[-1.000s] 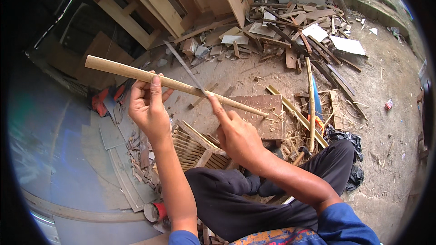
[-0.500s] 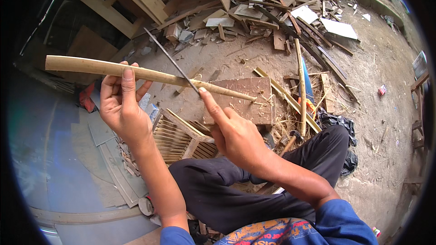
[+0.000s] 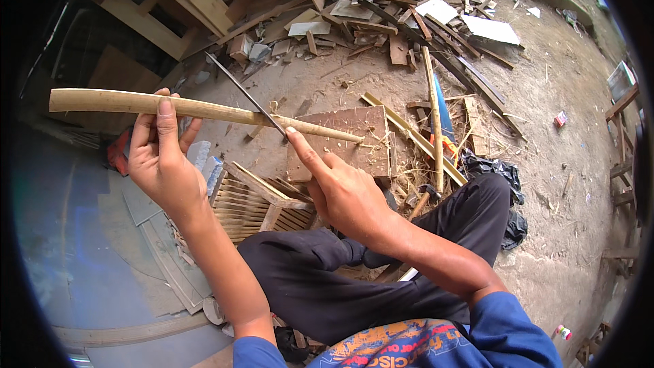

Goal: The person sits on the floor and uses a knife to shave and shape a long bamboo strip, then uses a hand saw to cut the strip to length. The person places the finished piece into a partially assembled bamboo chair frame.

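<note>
My left hand (image 3: 165, 167) pinches a long, pale bamboo strip (image 3: 225, 113) near its wider end, thumb on the near side. The strip slopes down to the right, its narrow end reaching the top of a brown wooden block (image 3: 373, 124). Lying across the strip at an angle is a long, thin, dark blade (image 3: 240, 86), its tip pointing far left. My right hand (image 3: 347, 194) is closed at the near end of the blade, index finger stretched along it. The blade's handle is hidden under that hand.
A slatted wooden frame (image 3: 238, 206) stands beside my legs. Right of the block are a bamboo pole (image 3: 433, 116), a hammer (image 3: 428, 192), shavings and black plastic bags (image 3: 501, 176). Scrap boards (image 3: 446, 10) are heaped at the back, near wooden panels (image 3: 153, 24).
The whole view has shifted a little. Against the strip, the blade and my right hand have come slightly toward me and right. Both hands keep their holds.
</note>
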Demonstrator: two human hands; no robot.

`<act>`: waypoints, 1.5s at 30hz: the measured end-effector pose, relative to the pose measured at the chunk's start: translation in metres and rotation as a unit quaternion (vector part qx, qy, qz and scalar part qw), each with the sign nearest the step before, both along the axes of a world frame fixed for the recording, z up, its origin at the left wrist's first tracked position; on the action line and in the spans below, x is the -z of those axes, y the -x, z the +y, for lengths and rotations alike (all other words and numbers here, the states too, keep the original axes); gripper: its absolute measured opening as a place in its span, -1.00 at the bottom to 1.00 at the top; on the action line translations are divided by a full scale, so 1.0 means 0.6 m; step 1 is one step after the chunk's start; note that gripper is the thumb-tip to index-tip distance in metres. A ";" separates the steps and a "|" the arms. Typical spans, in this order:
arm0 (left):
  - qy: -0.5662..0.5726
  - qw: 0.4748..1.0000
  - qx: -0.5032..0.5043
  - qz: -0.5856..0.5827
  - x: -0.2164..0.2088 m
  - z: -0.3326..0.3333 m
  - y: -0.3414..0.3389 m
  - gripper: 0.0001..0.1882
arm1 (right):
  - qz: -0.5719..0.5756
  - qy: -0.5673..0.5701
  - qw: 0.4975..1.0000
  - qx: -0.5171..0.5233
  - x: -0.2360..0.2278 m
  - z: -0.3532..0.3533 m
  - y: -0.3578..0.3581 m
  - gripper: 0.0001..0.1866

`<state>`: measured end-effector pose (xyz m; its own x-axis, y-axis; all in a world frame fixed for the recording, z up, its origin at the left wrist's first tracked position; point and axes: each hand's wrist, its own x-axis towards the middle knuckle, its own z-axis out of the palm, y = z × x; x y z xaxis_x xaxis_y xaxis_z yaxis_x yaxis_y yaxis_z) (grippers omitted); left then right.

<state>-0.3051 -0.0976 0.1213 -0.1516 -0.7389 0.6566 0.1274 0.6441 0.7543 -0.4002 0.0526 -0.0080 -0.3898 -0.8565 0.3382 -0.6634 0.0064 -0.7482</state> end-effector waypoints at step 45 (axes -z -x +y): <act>0.037 0.977 0.209 -0.018 0.026 -0.131 -0.063 -0.75 | -0.213 -0.170 0.957 0.095 0.277 0.029 0.086 -0.26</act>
